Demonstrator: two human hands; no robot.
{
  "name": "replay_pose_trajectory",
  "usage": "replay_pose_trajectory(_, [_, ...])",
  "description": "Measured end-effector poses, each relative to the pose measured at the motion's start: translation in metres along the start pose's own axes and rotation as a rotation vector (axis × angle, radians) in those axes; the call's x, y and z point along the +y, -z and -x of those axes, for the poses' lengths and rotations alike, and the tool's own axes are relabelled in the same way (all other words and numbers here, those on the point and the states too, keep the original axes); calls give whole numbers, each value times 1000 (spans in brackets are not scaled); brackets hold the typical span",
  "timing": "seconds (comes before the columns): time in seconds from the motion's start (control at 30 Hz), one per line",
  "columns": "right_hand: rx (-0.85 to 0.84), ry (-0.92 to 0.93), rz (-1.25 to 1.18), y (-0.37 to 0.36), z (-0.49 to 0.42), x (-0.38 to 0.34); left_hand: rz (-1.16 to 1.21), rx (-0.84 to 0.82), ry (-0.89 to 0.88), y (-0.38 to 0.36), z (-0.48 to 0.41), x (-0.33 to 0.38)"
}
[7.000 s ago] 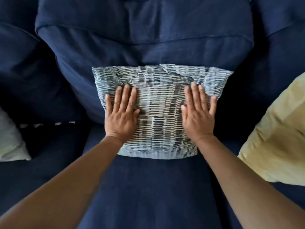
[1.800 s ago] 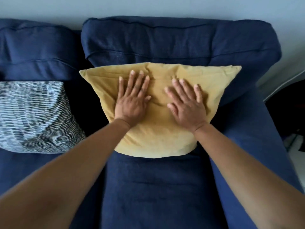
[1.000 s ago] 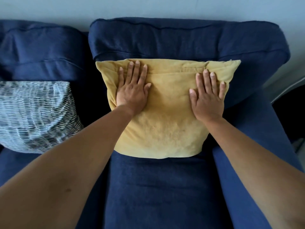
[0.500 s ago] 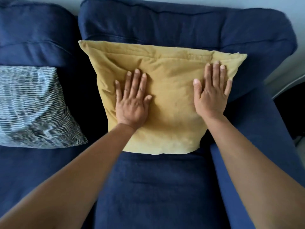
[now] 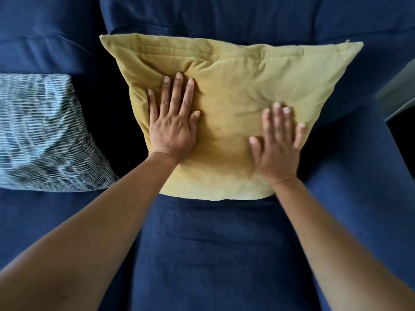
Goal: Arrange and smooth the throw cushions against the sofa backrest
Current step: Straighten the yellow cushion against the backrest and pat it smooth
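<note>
A mustard-yellow cushion (image 5: pixel 233 90) leans against the dark blue sofa backrest (image 5: pixel 224 16), its bottom edge on the seat. My left hand (image 5: pixel 174 122) lies flat on its left half, fingers spread and pointing up. My right hand (image 5: pixel 277 144) presses flat on its lower right part and is blurred by motion. Creases run across the cushion's upper part. A blue-and-white striped cushion (image 5: pixel 45 135) leans against the backrest to the left, apart from the yellow one.
The blue seat cushion (image 5: pixel 213 254) fills the foreground under my forearms. The sofa's right armrest (image 5: pixel 363 158) runs beside the yellow cushion. Past it, at the far right, lie a pale edge and a dark gap (image 5: pixel 402 122).
My right hand has slid down from the yellow cushion's upper right corner to its lower right part. My left hand has barely shifted. The view has moved closer.
</note>
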State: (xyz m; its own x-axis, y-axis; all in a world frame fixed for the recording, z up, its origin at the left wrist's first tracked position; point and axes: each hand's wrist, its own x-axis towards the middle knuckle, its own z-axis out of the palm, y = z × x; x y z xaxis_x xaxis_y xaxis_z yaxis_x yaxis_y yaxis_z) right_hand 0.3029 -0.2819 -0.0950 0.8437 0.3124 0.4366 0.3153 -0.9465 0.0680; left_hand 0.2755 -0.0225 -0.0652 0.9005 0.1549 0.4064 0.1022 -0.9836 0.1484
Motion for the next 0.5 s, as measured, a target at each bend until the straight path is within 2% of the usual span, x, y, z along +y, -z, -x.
replay_pose_trajectory(0.1, [-28, -319, -89, 5, 4, 32, 6, -10, 7, 7, 1, 4])
replay_pose_trajectory(0.17, [60, -408, -162, 16, 2, 34, 30, 18, 24, 15, 5, 12])
replay_pose_trajectory(0.23, [223, -339, -183, 34, -8, 25, 63, 101, 10, 25, 5, 22])
replay_pose_trajectory(0.3, [306, -169, -193, 50, -28, 1, 83, 181, -29, 35, -2, 33])
replay_pose_trajectory(0.4, [248, 88, -146, 63, -60, -38, 47, 161, -86, 43, -21, 41])
replay_pose_trajectory(0.47, [152, 129, -92, 60, -74, -37, 18, 80, -51, 44, -35, 28])
replay_pose_trajectory(0.5, [95, 83, -89, 58, -79, -26, 3, 44, -6, 45, -41, 15])
